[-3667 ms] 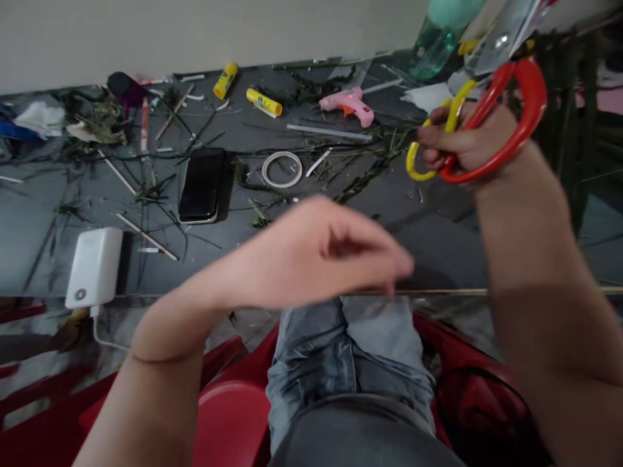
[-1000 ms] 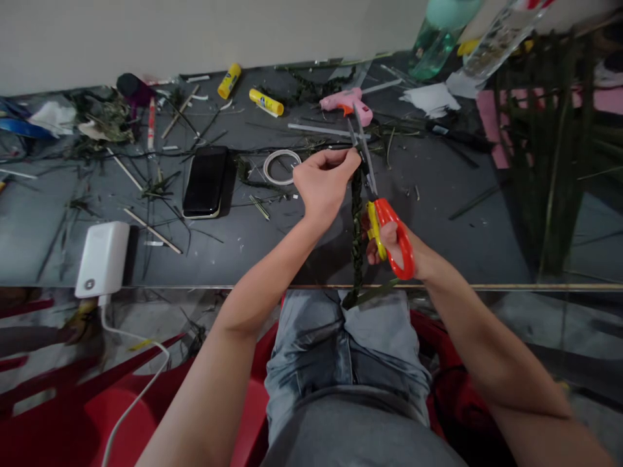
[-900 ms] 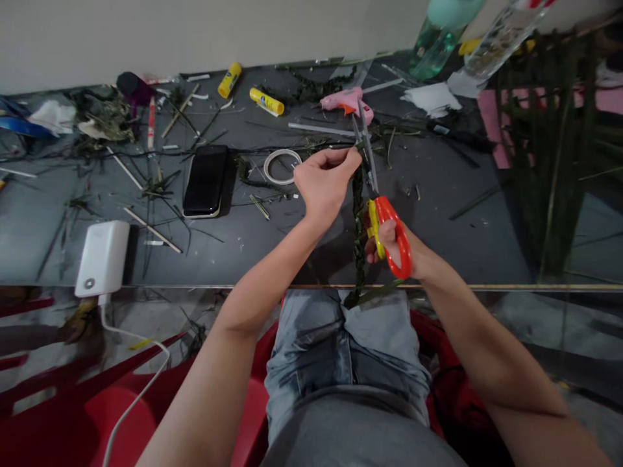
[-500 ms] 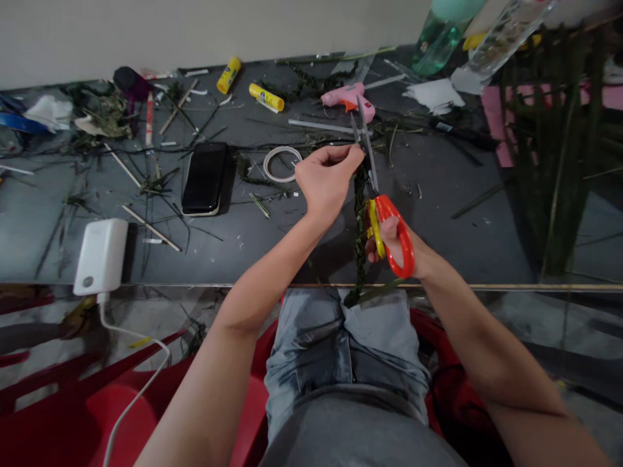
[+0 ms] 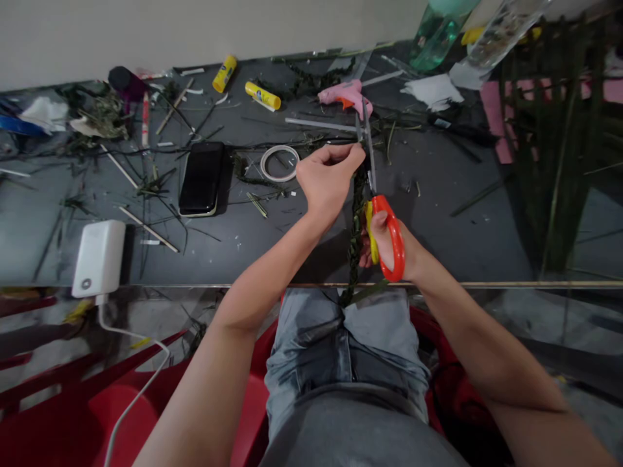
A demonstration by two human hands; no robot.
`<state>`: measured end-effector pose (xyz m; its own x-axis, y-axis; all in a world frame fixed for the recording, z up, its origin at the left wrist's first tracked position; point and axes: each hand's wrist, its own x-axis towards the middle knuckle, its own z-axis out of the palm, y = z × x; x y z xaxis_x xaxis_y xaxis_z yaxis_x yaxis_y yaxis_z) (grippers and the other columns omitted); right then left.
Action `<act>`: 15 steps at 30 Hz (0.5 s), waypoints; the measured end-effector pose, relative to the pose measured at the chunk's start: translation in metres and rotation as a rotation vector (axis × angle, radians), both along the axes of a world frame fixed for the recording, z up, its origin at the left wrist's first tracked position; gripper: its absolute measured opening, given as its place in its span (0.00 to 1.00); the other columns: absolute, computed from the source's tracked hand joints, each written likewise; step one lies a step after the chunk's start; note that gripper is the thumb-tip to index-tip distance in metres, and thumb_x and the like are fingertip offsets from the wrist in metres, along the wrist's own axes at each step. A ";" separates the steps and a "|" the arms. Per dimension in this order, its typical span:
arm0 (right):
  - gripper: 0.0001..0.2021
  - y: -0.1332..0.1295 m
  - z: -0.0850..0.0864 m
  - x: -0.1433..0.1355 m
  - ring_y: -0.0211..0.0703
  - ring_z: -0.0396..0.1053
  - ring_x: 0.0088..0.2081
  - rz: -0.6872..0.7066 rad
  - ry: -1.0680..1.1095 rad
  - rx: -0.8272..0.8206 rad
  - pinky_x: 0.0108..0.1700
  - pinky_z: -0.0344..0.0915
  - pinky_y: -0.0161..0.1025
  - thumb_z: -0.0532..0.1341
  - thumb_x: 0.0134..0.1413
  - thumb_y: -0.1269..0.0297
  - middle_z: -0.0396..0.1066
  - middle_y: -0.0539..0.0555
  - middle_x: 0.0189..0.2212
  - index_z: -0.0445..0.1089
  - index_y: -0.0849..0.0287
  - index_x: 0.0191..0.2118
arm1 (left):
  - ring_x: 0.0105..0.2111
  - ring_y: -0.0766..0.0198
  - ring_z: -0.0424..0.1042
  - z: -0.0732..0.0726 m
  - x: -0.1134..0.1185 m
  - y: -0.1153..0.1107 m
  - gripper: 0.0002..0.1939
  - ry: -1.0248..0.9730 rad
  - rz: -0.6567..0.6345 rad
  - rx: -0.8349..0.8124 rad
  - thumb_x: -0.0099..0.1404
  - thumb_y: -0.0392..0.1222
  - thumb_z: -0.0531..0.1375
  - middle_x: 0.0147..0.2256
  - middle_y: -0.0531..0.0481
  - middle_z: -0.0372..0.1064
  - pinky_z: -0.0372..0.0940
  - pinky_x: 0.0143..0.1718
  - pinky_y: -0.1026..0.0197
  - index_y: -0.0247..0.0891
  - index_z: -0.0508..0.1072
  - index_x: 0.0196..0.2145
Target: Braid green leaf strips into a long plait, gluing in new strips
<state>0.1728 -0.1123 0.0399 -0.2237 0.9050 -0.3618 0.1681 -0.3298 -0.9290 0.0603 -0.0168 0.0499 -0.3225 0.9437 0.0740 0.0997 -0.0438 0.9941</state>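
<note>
My left hand [image 5: 328, 172] pinches the upper end of a dark green braided strand of leaves [image 5: 356, 237], which hangs down past the table edge onto my lap. In my right hand [image 5: 402, 243] is a pair of scissors [image 5: 389, 227] with orange and yellow handles, thumb through the orange loop. The blades point away from me and stand close beside my left fingertips, slightly parted. Whether they touch the strand at its tip I cannot tell. Just beyond the blade tips lies a pink glue gun [image 5: 343, 95].
Left of my hands lie a roll of tape [image 5: 263, 163], a phone [image 5: 202, 178] and a white power bank [image 5: 100, 258] with a cable. Two yellow glue sticks [image 5: 263, 95], leaf scraps and thin sticks litter the dark table [image 5: 438, 227]. Long leaves [image 5: 555, 162] and bottles [image 5: 440, 35] stand right.
The scissors' blades have closed somewhat, and their handles have drawn nearer together and shifted slightly left. My left hand keeps its pinch on the braid.
</note>
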 end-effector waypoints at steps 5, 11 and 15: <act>0.41 -0.001 0.001 0.001 0.40 0.69 0.16 0.002 0.021 0.001 0.15 0.64 0.36 0.50 0.39 0.14 0.61 0.47 0.21 0.55 0.53 0.34 | 0.34 0.65 0.78 0.000 0.001 0.004 0.07 -0.008 -0.011 0.004 0.62 0.38 0.66 0.30 0.55 0.80 0.72 0.34 0.63 0.44 0.78 0.26; 0.45 0.005 0.016 0.014 0.38 0.63 0.13 -0.024 0.049 -0.101 0.14 0.62 0.37 0.58 0.29 0.14 0.56 0.42 0.18 0.59 0.53 0.39 | 0.32 0.67 0.77 -0.008 -0.006 0.012 0.05 -0.019 -0.070 -0.003 0.63 0.40 0.67 0.29 0.54 0.79 0.72 0.32 0.64 0.42 0.79 0.28; 0.37 0.034 0.027 0.052 0.37 0.61 0.14 -0.053 -0.116 -0.097 0.15 0.58 0.37 0.68 0.37 0.26 0.59 0.45 0.18 0.65 0.55 0.38 | 0.29 0.68 0.76 -0.009 -0.025 0.023 0.06 -0.045 -0.230 -0.069 0.62 0.44 0.69 0.27 0.54 0.75 0.72 0.30 0.64 0.40 0.80 0.32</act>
<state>0.2246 -0.0786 0.0670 -0.1285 0.8739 -0.4688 0.2527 -0.4283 -0.8676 0.0349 0.0065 0.0404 -0.0999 0.9950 -0.0029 0.0502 0.0080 0.9987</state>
